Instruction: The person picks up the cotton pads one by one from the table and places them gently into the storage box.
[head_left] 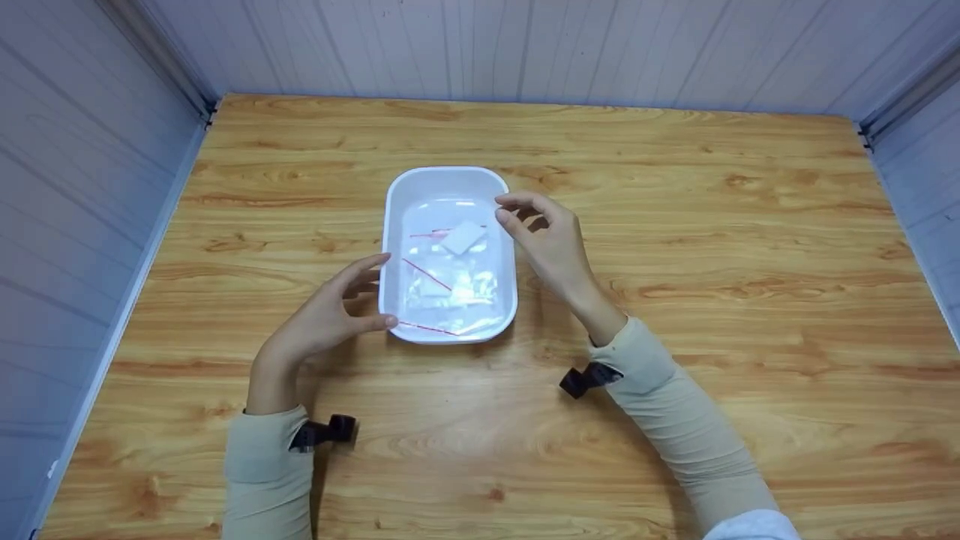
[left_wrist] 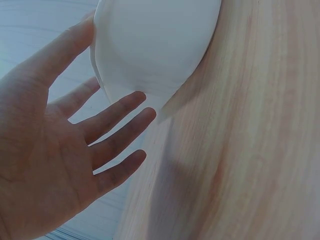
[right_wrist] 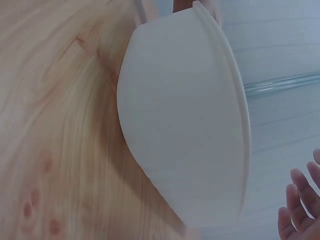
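A white plastic tub (head_left: 448, 180) with rounded corners stands on the table. Inside lie clear zip bags (head_left: 469, 281) with red seal lines, along with a small white square piece (head_left: 464, 238). My left hand (head_left: 319, 315) is at the tub's left side, its fingers spread and the thumb at the front-left corner of the rim; the left wrist view shows the palm and fingers (left_wrist: 120, 135) extended along the wall. At the opposite rim, my right hand (head_left: 551, 240) hovers with thumb and forefinger loosely bent. Its fingertips (right_wrist: 295, 200) appear beyond the rim in the right wrist view.
Wood-grain tabletop (head_left: 712, 225) surrounds the tub. Pale panel walls (head_left: 525, 52) rise behind and at both sides. Each sleeve carries a small black wrist camera (head_left: 576, 382).
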